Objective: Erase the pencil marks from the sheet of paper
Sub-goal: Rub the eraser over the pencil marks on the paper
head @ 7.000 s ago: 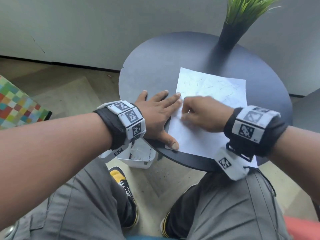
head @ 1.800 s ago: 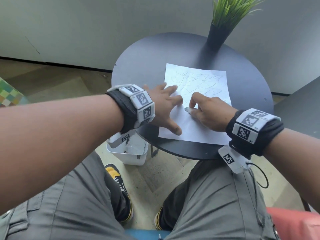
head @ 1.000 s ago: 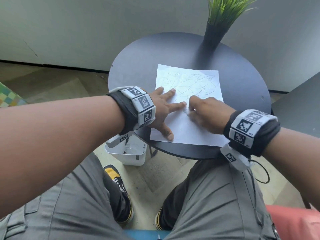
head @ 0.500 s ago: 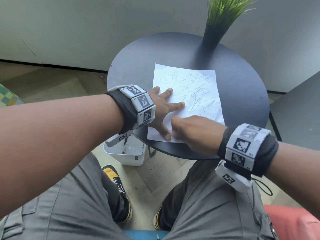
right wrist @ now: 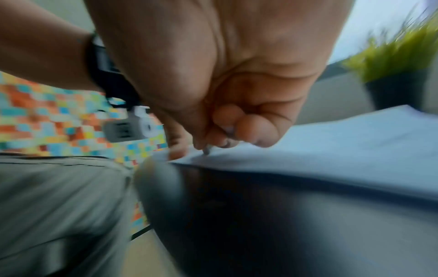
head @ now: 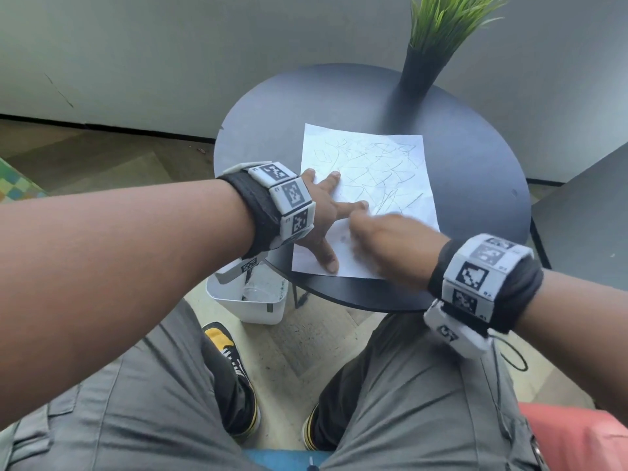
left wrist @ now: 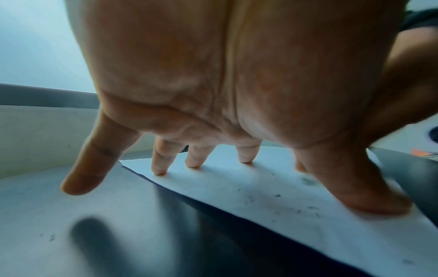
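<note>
A white sheet of paper with pencil scribbles on its far half lies on the round black table. My left hand lies spread on the sheet's left side, with fingertips and thumb pressing the paper flat. My right hand is curled over the sheet's near half and blurred by motion. In the right wrist view its fingers pinch a small grey eraser whose tip touches the paper. Dark eraser crumbs lie on the sheet.
A tall black pot with green grass-like plant stands at the table's far edge. A white bin sits on the floor under the table's left side. My knees are just below the table's near edge. A dark surface stands at right.
My right hand dropped from the sheet's middle toward its near edge, then came slightly back, rubbing with the eraser. My left hand stayed pressed on the sheet's left side.
</note>
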